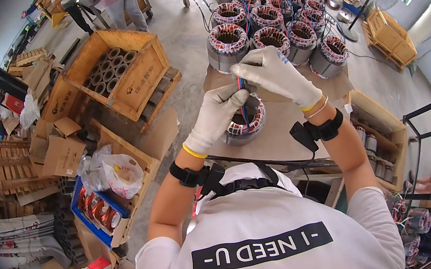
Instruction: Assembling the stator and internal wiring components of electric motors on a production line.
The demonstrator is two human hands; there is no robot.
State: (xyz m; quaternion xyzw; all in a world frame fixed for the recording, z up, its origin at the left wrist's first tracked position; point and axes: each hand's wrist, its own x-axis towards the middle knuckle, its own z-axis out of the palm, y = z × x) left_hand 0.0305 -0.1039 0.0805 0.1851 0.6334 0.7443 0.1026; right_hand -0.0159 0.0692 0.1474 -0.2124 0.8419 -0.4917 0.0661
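Here, red and blue wires (240, 86) sit pinched between both hands' fingers (249, 74).

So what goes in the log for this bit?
left hand: pinches red and blue wires | right hand: grips wire tops | below: round copper-wound motor stator on cardboard-covered table

A wooden crate (121, 73) of metal rings sits left of many wound stators (269, 13).

Head cam, fisheye, looks steeply down over my chest at the workbench (280, 118); close in; single view.
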